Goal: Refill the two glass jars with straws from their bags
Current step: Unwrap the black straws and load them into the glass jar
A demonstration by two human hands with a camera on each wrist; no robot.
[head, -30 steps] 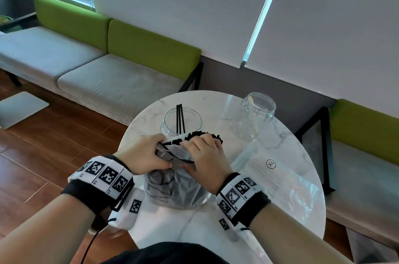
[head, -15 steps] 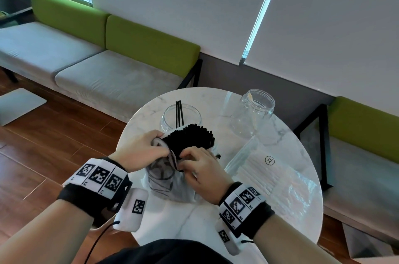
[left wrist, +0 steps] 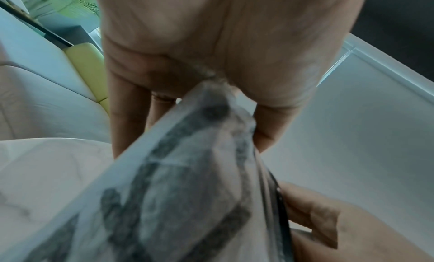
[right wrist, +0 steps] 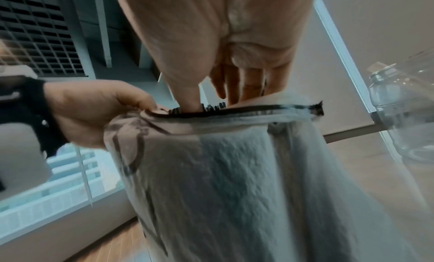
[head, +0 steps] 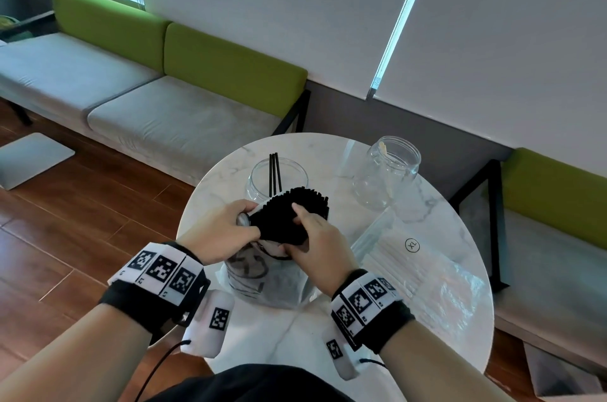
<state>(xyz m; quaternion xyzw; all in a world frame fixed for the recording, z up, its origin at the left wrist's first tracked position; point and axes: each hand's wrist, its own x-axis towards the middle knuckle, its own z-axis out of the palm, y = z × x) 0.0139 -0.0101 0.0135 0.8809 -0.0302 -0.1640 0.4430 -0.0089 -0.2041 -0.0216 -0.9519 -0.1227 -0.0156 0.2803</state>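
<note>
At the far left, a grey-cushioned bench (head: pixel 138 112) with green backs runs along the wall, well apart from the round marble table (head: pixel 437 214), with wooden floor between them.

The left hand (head: pixel 218 234) is near the table's left edge, its fingers curled round the gathered rim of the plastic bag (head: pixel 262 283); the left wrist view shows the crumpled film pinched between thumb and fingers. The bag stands upright on the near middle of the table, its lower part slumped onto the marble. A dense bundle of black straws (head: pixel 289 217) rises out of the bag's mouth, tilted away from the person.

Just behind the bundle stands the left glass jar (head: pixel 259 184), wide-mouthed, holding a few black straws (head: pixel 274 171) that lean upright above its rim. The bundle's far end sits close to that rim; whether they touch cannot be told.

The right hand (head: pixel 320 247) grips the bundle from the right, thumb laid over the straw ends and fingers wrapped down its side at the bag's mouth.

Right of the hands, a clear bag of white straws (head: pixel 423 270) lies flat, reaching toward the table's right edge. The second glass jar (head: pixel 387 175) stands upright at the back right, near the far edge and apart from the first jar, with bare marble between them.
</note>
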